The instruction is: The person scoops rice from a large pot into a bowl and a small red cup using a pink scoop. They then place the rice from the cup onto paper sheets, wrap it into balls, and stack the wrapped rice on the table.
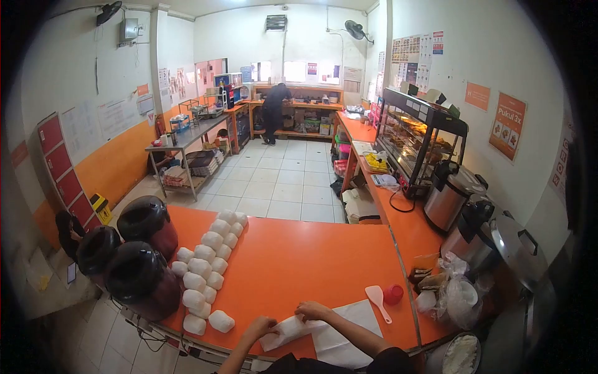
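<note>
My left hand (265,326) pinches the left end of a white paper wrapper (289,331) that is rolled or folded over near the table's front edge. My right hand (313,311) grips the far edge of the same paper, its fingers bent. What lies inside the fold is hidden. More flat white paper sheets (352,327) lie under my right forearm. A white rice paddle (377,303) and a small red cup (393,294) sit to the right. Left of my hands, a white wrapped bundle (221,321) lies beside rows of similar bundles (200,267).
Dark lidded containers (142,280) stand at the table's left end. On the right are plastic bags (461,296), a pot of white rice (462,355), steel cookers (453,193) and a lit food display case (420,140). A person in dark clothes (274,109) bends at the back shelves.
</note>
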Demonstrator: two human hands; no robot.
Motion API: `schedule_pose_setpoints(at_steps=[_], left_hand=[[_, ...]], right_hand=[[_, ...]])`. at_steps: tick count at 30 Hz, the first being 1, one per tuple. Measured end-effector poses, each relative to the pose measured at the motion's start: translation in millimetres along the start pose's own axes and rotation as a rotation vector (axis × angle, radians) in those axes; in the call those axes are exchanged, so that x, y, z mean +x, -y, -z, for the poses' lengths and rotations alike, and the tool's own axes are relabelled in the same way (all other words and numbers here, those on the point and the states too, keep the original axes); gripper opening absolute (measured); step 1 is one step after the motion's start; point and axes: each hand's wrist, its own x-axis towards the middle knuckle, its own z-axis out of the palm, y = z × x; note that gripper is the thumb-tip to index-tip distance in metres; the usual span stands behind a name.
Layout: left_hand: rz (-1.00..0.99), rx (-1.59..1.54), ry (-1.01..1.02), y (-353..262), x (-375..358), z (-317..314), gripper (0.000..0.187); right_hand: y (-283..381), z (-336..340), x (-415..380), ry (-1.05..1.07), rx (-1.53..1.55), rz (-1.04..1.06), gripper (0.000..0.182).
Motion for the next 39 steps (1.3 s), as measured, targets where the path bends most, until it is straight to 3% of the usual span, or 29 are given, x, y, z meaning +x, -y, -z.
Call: schedule_pose_setpoints(at_steps=[3, 6, 10, 14, 19, 26, 29, 32, 35, 37, 39], left_hand=[[0.065, 0.102, -0.138, -12.3, -16.3, -13.6, 0.027], [0.065, 0.193, -0.345, -25.6, -37.8, -42.7, 0.024], [0.077, 0.267, -0.424, -24.6, -52.5, -76.0, 0.023], [0.058, 0.399, -0.354, -26.7, -61.2, -74.9, 0.028], [-0.155, 0.309, -0.484, -45.9, -81.1, -60.4, 0.036], [-0.364, 0.318, -0.507, -16.2, -75.1, -77.2, 0.034], [-0.287, 0.28, -0.432, -14.6, -72.0, -74.6, 0.029], [0.064, -0.046, -0.425, -8.7, -56.5, -80.3, 0.025], [0.125, -0.341, -0.277, 1.6, -45.7, -61.4, 0.025], [0.171, -0.257, -0.102, 11.1, -33.9, -50.8, 0.028], [0.165, -0.244, 0.02, 25.2, -20.2, -46.3, 0.032]], right_hand=[[2.9, -12.8, -12.6, -0.066, 0.079, -0.105, 0.013], [10.4, -43.7, -31.9, -0.523, 0.036, 0.047, 0.011], [35.0, -77.4, -50.4, -0.728, 0.03, 0.018, 0.008], [45.1, -77.9, -63.4, -0.64, 0.108, 0.034, 0.018], [59.8, -53.1, -89.6, -0.534, 0.329, 0.04, 0.029], [50.3, -55.8, -89.0, -0.53, 0.159, 0.169, 0.024], [36.0, -67.9, -80.7, -0.437, 0.272, 0.126, 0.018], [29.2, -66.0, -72.1, -0.396, 0.358, -0.007, 0.013], [24.5, -55.8, -58.4, -0.35, 0.256, -0.063, 0.01], [26.3, -42.7, -51.1, -0.338, 0.247, -0.108, 0.008], [23.4, -32.2, -38.1, -0.162, 0.244, -0.164, 0.021]])
